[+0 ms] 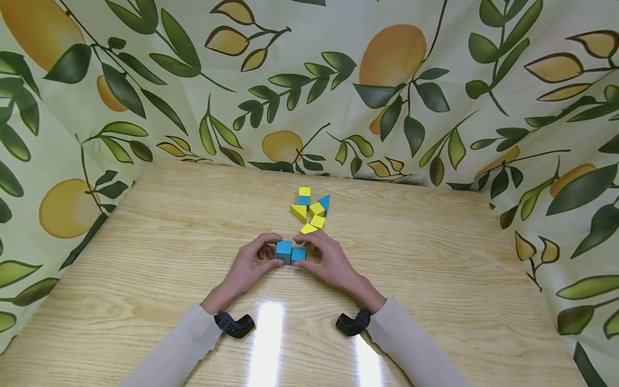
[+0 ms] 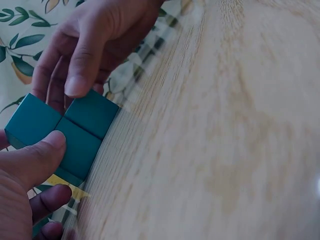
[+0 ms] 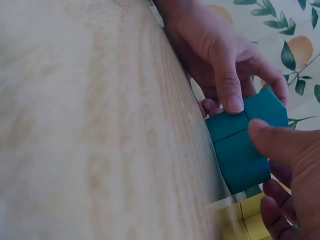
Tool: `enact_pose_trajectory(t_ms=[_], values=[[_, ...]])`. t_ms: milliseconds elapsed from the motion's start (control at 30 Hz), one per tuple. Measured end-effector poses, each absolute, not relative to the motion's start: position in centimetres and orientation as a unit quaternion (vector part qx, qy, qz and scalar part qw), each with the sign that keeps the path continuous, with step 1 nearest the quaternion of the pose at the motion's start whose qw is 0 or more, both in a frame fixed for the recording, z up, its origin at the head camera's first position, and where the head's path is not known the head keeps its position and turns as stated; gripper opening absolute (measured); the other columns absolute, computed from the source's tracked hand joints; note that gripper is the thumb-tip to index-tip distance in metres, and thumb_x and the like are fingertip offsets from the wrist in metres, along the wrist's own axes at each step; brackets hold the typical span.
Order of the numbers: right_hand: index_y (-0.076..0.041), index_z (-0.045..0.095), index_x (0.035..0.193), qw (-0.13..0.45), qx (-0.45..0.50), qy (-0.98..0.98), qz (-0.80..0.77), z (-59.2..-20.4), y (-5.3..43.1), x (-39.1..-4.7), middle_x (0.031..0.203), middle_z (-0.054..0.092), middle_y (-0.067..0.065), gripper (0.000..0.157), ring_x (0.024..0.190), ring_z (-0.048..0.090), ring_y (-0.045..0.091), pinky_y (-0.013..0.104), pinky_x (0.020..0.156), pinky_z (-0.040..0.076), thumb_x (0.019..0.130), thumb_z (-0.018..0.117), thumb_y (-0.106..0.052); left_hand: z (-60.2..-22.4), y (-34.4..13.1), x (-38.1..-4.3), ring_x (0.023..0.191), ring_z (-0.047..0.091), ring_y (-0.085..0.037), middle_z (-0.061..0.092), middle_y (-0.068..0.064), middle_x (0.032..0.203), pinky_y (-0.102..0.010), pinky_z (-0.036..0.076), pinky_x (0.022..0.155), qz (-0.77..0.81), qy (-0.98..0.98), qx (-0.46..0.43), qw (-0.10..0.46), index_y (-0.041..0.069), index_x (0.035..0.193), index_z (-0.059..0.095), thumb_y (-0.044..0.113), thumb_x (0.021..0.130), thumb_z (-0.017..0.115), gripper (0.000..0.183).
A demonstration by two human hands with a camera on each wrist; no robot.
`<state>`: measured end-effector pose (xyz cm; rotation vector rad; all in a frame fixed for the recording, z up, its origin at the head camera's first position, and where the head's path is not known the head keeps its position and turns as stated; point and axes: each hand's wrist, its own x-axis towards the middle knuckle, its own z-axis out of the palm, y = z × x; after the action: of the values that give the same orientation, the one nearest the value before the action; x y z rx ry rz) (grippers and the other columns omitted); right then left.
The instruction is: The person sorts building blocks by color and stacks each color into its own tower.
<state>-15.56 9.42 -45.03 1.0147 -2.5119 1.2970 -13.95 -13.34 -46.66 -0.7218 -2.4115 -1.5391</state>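
We see the left hand point(image 1: 249, 266) pinch stacked cubes point(image 1: 283, 251) and the right hand point(image 1: 332, 262) pinch a lone cube point(image 1: 299, 253) touching their right, seemingly to hold faces flush, nearer than the yellow blocks point(image 1: 317, 221).

Centre blocks point(image 1: 283, 251) are blue; other blocks point(image 1: 317, 222) just above, yellow and blue. Tan wood-grained table point(image 1: 435, 269); cream cloth point(image 1: 333, 27) at top, printed with green leaves point(image 1: 289, 80) and orange fruit point(image 1: 393, 56).

My left sleeve point(image 1: 176, 346) was long, plain and pale greyish beige. At its cuff sat a black, curved left wrist unit point(image 1: 236, 325) with small dots. Well right of that left sleeve, my matching right sleeve point(image 1: 416, 346) ended at a similar black right wrist unit point(image 1: 352, 323).
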Motion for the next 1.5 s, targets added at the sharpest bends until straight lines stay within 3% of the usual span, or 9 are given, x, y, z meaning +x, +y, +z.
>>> enact_pose_trajectory(t_ms=[233, 433, 833, 1100, 1500], values=[[-0.011, 0.063, 0.12, 0.043, 0.326, -0.828, 0.453, -45.3, 9.5, -15.6, 0.109, 0.062, 0.001, 0.045, 0.084, 0.059, 0.015, 0.025, 0.069, 0.051, 0.079, 0.079, -0.016, -46.7, -13.4, -14.1, 0.072, 0.054, -0.014, 0.061, 0.001, 0.085, -0.028, 0.042, 0.062, -0.517, -0.811, -0.255, 0.098, 0.016, 0.121, 0.057, 0.005, 0.079, 0.077, 0.047], [-0.01, 0.063, 0.119, 0.048, 0.326, -0.827, 0.456, -45.4, 9.4, -15.6, 0.109, 0.062, 0.002, 0.044, 0.08, 0.058, 0.014, 0.026, 0.068, 0.051, 0.078, 0.079, -0.015, -46.8, -13.5, -14.2, 0.072, 0.054, -0.014, 0.062, 0.0, 0.089, -0.03, 0.042, 0.062, -0.516, -0.811, -0.256, 0.097, 0.017, 0.122, 0.057, 0.005, 0.08, 0.076, 0.048], [-0.009, 0.065, 0.116, 0.075, 0.323, -0.828, 0.453, -45.0, 9.6, -16.0, 0.106, 0.063, 0.001, 0.037, 0.088, 0.058, 0.016, 0.029, 0.07, 0.05, 0.083, 0.076, -0.022, -45.5, -13.1, -13.5, 0.075, 0.057, -0.035, 0.062, -0.014, 0.096, -0.046, 0.043, 0.062, -0.519, -0.811, -0.252, 0.092, 0.001, 0.121, 0.055, -0.008, 0.077, 0.075, 0.049], [-0.007, 0.066, 0.114, 0.129, 0.291, -0.825, 0.466, -43.7, 10.2, -18.0, 0.103, 0.065, 0.0, 0.029, 0.09, 0.055, 0.019, 0.033, 0.069, 0.046, 0.087, 0.072, -0.016, -43.1, -12.9, -12.6, 0.074, 0.056, -0.034, 0.061, -0.014, 0.095, -0.042, 0.043, 0.063, -0.517, -0.809, -0.263, 0.098, -0.002, 0.119, 0.054, -0.009, 0.077, 0.074, 0.046], [-0.007, 0.069, 0.113, 0.109, 0.204, -0.865, 0.446, -42.4, 10.0, -22.0, 0.103, 0.066, 0.006, 0.026, 0.087, 0.052, 0.026, 0.034, 0.068, 0.04, 0.088, 0.071, -0.017, -43.2, -12.9, -12.7, 0.075, 0.058, -0.036, 0.062, -0.014, 0.096, -0.046, 0.044, 0.063, -0.526, -0.804, -0.262, 0.089, -0.002, 0.119, 0.055, -0.009, 0.076, 0.075, 0.048]])
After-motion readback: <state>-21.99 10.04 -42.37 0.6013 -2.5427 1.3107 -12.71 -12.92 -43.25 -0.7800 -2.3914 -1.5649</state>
